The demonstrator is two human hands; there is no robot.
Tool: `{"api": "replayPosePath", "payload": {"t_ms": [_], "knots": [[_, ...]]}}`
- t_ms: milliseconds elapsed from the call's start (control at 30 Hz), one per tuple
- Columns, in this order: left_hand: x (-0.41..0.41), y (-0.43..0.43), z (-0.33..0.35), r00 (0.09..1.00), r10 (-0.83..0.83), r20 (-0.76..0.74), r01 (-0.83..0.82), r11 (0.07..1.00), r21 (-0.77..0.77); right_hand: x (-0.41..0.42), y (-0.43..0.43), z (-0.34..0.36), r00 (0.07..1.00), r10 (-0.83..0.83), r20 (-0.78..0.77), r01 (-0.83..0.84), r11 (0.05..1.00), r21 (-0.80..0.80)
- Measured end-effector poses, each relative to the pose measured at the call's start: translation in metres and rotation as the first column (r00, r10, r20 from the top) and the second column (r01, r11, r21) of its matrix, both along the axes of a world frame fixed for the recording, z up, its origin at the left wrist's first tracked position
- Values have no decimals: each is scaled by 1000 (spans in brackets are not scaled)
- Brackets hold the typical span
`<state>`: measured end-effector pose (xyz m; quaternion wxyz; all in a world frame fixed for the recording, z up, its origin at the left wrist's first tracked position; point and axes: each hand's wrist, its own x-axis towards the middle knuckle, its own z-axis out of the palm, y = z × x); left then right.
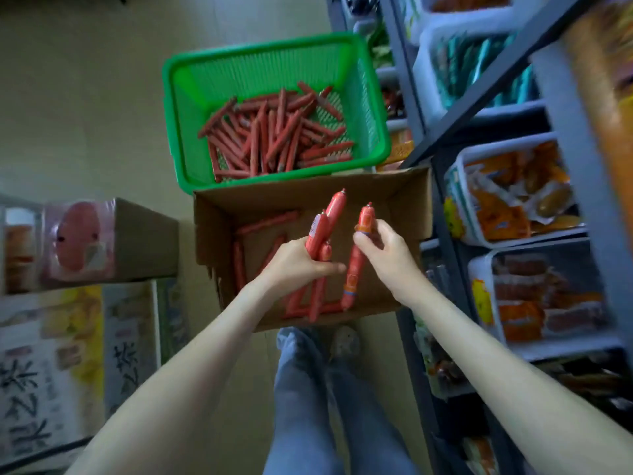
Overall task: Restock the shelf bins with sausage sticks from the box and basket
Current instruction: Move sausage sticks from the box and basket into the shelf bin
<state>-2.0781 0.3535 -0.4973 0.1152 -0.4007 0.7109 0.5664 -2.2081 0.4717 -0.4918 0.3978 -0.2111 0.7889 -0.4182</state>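
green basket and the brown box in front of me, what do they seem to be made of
Green slatted basket: looks like moulded plastic, slightly glossy. The signs are its uniform bright colour, thin slotted walls and thick smooth rim.
Brown open box: looks like cardboard, probably corrugated, with a matt finish. The signs are its dull brown faces, folded-out flaps and rough left edge.

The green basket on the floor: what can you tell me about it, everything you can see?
The green rectangular plastic basket sits upright on the pale floor, open at the top. Its walls and bottom are slotted, with a wide smooth rim and rounded corners. Many thin red sausage sticks lie jumbled across its bottom, far from filling it. The brown cardboard box overlaps its near edge in this view, and the grey metal shelf stands at its right.
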Motion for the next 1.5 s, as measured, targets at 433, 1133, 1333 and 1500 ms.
{"api": "replayPosePath", "payload": {"t_ms": [433,1133,1333,1500], "knots": [[-107,-3,319,784,-97,-614,306,920,246,-36,17,331,943,-331,-21,270,803,-531],[-166,231,516,318,-448,-836,826,563,12,27,261,523,319,-833,-452,363,548,-753],[-167,281,524,266,-393,-880,786,617,-38,52,324,537,-34,-758,-652,295,615,-731],[-171,299,517,162,-440,-883,694,687,-216,29,372,515,-107,-328,-939,621,715,-321]]}}
